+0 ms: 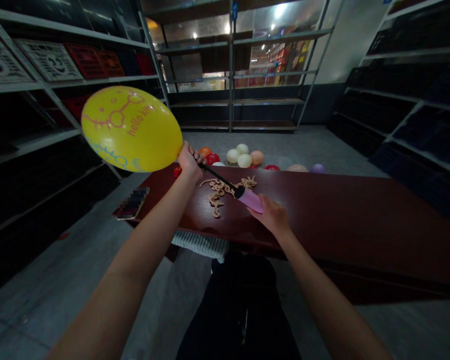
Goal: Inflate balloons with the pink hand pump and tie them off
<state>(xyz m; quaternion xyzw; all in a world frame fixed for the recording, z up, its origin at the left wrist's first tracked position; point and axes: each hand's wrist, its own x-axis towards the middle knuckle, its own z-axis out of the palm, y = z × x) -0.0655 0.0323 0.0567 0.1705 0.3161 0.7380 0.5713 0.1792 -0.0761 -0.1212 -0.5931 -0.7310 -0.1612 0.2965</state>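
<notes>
A large inflated yellow balloon (135, 130) with "hello kitty" print fills the upper left. My left hand (190, 160) is closed at the balloon's neck, around the far end of a balloon pump. The hand-held pump (251, 200) has a pink barrel and a thin black rod that runs from the barrel to my left hand. My right hand (272, 215) wraps round the pink barrel above the table. Beneath the rod, a pile of beige, curly, string-like pieces (219, 189) lies on the tabletop. The balloon's neck is hidden by my left fingers.
The dark red table (341, 215) spans the front. A phone (134, 202) lies at its left end, near a small red object (177, 172). Several balloons (243, 160) rest on the floor beyond. Metal shelves (230, 75) stand around; crates (48, 60) sit on the left ones.
</notes>
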